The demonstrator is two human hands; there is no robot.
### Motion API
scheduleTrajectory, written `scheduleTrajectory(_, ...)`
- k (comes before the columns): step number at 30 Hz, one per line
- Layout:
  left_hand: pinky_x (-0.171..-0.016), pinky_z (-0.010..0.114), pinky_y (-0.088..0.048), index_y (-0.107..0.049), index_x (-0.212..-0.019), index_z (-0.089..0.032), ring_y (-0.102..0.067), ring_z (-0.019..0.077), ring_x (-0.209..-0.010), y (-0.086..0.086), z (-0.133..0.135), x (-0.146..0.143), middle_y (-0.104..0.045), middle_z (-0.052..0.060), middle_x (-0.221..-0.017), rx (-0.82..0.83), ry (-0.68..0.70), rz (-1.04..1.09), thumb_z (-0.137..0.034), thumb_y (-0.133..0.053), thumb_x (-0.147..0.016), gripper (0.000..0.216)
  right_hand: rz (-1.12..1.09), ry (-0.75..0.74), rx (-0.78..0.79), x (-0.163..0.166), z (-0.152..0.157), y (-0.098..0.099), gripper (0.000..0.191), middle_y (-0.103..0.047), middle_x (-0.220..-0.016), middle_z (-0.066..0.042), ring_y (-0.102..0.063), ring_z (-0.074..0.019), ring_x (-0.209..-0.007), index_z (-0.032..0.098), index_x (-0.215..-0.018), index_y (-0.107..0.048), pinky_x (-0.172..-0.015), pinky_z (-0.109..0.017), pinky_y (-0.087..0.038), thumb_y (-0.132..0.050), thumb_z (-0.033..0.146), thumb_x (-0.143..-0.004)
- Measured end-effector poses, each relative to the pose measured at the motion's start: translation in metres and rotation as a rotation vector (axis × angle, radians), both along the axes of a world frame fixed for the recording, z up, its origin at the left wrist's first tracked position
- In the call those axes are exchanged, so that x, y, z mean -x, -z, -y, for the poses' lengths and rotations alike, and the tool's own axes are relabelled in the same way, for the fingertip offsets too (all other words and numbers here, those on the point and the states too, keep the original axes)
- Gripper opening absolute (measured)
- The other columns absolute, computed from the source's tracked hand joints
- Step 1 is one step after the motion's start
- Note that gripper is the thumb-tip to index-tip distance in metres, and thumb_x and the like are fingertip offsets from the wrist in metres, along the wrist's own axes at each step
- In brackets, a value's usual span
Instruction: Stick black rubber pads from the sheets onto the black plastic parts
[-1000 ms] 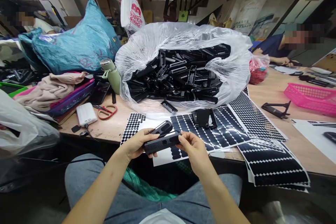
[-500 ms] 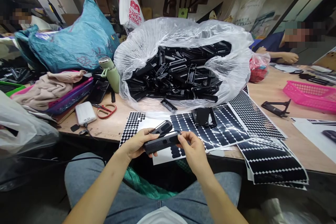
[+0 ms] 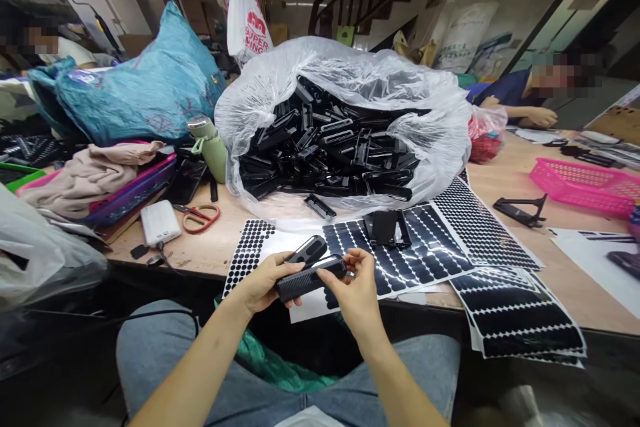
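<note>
While our left hand clasps two slim black parts together, thumb pressed on top and fingers curled beneath, our right hand pinches the right-hand end of the nearer one between thumb and fingertips. This nearer black part has a woven-looking side; the farther black part lies just behind it, its rounded end pointing to one o'clock. We have both parts raised over the front of a white sticker sheet.

Taking them as the centre of our clock, we see a clear plastic bag heaped with black pieces around twelve, a loose piece lying at its near edge. At two, near our right hand, an opened black case rests on the sheet. Just past three, a stack of sheets droops over the edge of the table.

At ten we have red-handled scissors, with a white power bank just beyond; at eleven, a green flask. Between two and three lie a black bracket and a pink basket; at two, well apart from us, is a co-worker's hand.
</note>
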State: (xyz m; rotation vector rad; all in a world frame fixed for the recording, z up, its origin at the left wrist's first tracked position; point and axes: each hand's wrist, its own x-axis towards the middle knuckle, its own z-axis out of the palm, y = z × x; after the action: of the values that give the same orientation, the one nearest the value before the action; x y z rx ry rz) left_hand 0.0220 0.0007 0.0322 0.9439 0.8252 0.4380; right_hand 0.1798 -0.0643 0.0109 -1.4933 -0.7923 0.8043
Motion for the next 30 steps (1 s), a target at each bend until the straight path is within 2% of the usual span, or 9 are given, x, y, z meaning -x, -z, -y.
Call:
scheduleTrajectory(2, -0.032, 0.019, -0.042, -0.052, -0.100, -0.014, -0.061, 0.0159, -0.045, 0.001, 0.000, -0.001, -0.062, 0.005, -0.072, 0.012, -0.001, 0.008, -0.032, -0.058, -0.075, 0.032, 0.005, -0.007, -0.001, 0.002, 0.000, -0.001, 0.060, -0.049, -0.094, -0.003, -0.050, -0.0181, -0.091, 0.022, -0.105, -0.042, -0.069, -0.027, -0.045, -0.073, 0.036, -0.056)
scheduleTrajectory(7, -0.032, 0.019, -0.041, -0.052, -0.100, -0.015, -0.060, 0.0152, -0.044, 0.003, 0.001, 0.001, -0.060, 0.003, -0.071, 0.023, -0.009, 0.024, -0.033, -0.059, -0.074, 0.032, -0.121, -0.024, -0.086, -0.003, 0.001, 0.005, 0.030, -0.053, -0.089, -0.003, -0.053, -0.0149, -0.083, 0.021, -0.098, -0.045, -0.069, -0.027, -0.043, -0.053, 0.039, -0.077)
scheduleTrajectory(11, -0.038, 0.022, -0.044, -0.052, -0.103, -0.017, -0.061, 0.0167, -0.048, 0.003, 0.011, 0.020, -0.063, 0.003, -0.070, -0.077, 0.099, -0.096, -0.036, -0.059, -0.073, 0.037, -0.137, -0.127, -0.019, -0.019, -0.004, 0.009, 0.029, -0.057, -0.087, -0.004, -0.054, -0.0154, -0.076, 0.019, -0.096, -0.047, -0.064, -0.028, -0.043, -0.046, 0.044, -0.080)
scheduleTrajectory(17, -0.074, 0.029, -0.046, -0.064, -0.094, -0.021, -0.060, 0.0221, -0.084, 0.001, 0.047, 0.044, -0.066, 0.002, -0.089, -0.505, 0.354, -0.437, -0.032, -0.063, -0.067, 0.029, 0.585, -0.162, 0.031, -0.034, -0.075, 0.008, 0.019, -0.059, -0.091, -0.008, -0.051, -0.0195, -0.089, 0.016, -0.087, -0.053, -0.080, -0.032, -0.037, -0.047, 0.033, -0.080)
scheduleTrajectory(21, -0.091, 0.036, -0.038, -0.057, -0.114, -0.027, -0.052, 0.0281, -0.106, -0.001, 0.061, 0.044, -0.060, 0.005, -0.115, -0.580, 0.387, -0.503, -0.035, -0.072, -0.057, 0.060, 0.888, -0.300, 0.157, -0.025, -0.142, 0.010, 0.019, -0.059, -0.101, -0.013, -0.048, -0.0241, -0.101, 0.014, -0.097, -0.052, -0.086, -0.036, -0.032, -0.050, 0.018, -0.079)
scheduleTrajectory(24, -0.098, 0.036, -0.032, -0.056, -0.116, -0.028, -0.045, 0.0279, -0.115, -0.006, 0.049, 0.049, -0.054, 0.006, -0.124, -0.608, 0.236, -0.518, -0.034, -0.072, -0.058, 0.060, 0.880, -0.397, 0.169, -0.018, -0.162, 0.008, 0.020, -0.063, -0.091, -0.013, -0.054, -0.0234, -0.094, 0.013, -0.094, -0.055, -0.084, -0.037, -0.032, -0.047, 0.007, -0.076)
scheduleTrajectory(26, -0.095, 0.035, -0.036, -0.059, -0.112, -0.026, -0.049, 0.0265, -0.112, -0.009, 0.029, 0.055, -0.057, 0.007, -0.119, -0.647, -0.059, -0.500, -0.033, -0.066, -0.066, 0.047, 0.865, -0.449, 0.109, -0.012, -0.159, 0.002, 0.023, -0.063, -0.095, -0.009, -0.056, -0.0193, -0.092, 0.015, -0.097, -0.055, -0.082, -0.033, -0.035, -0.043, 0.007, -0.079)
scheduleTrajectory(28, -0.095, 0.034, -0.036, -0.053, -0.117, -0.024, -0.046, 0.0260, -0.115, -0.010, 0.004, 0.061, -0.051, 0.008, -0.125, -0.714, -0.433, -0.464, -0.031, -0.067, -0.066, 0.053, 0.733, -0.642, -0.003, 0.000, -0.147, -0.004, 0.022, -0.063, -0.098, -0.005, -0.057, -0.0151, -0.089, 0.018, -0.101, -0.054, -0.077, -0.027, -0.039, -0.043, 0.015, -0.082)
scheduleTrajectory(30, -0.097, 0.034, -0.034, -0.042, -0.126, -0.025, -0.041, 0.0253, -0.120, -0.006, -0.016, 0.066, -0.043, 0.009, -0.132, -0.742, -0.634, -0.377, -0.027, -0.071, -0.061, 0.071, 0.501, -0.955, -0.090, 0.016, -0.134, -0.008, 0.021, -0.064, -0.093, -0.002, -0.059, -0.0133, -0.082, 0.020, -0.101, -0.055, -0.069, -0.024, -0.043, -0.046, 0.025, -0.082)
